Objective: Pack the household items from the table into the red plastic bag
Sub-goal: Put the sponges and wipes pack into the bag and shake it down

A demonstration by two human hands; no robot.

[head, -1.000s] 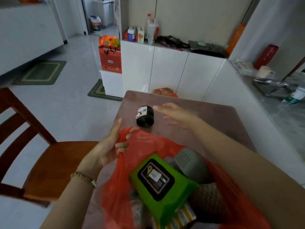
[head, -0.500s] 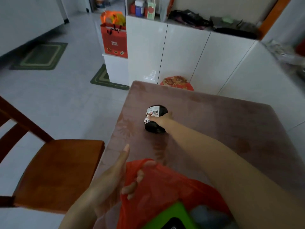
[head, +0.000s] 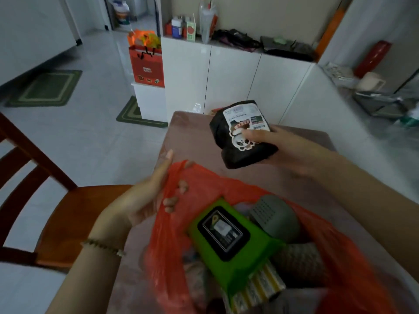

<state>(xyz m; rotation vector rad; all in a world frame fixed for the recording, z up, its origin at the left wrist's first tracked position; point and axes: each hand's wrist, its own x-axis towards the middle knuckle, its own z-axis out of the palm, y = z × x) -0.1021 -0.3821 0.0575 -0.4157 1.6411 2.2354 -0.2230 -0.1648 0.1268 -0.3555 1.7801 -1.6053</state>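
My right hand (head: 278,143) grips a black roll (head: 240,141) with a white label and a panda sticker, held in the air above the table and just beyond the bag's mouth. My left hand (head: 149,196) pinches the near-left rim of the red plastic bag (head: 204,182) and holds it open. Inside the bag lie a green wipes pack (head: 229,241), a grey perforated item (head: 276,218), a knitted brown item (head: 301,261) and a yellow striped packet (head: 260,288).
The brown table (head: 188,132) runs away from me to white cabinets (head: 229,80). A wooden chair (head: 74,214) stands at the left. A red gift bag (head: 147,66) sits on a low white stand beyond the table's far-left corner.
My right hand closed on the black roll, lifted it off the table and brought it back toward the bag. My left hand kept hold of the bag's rim.
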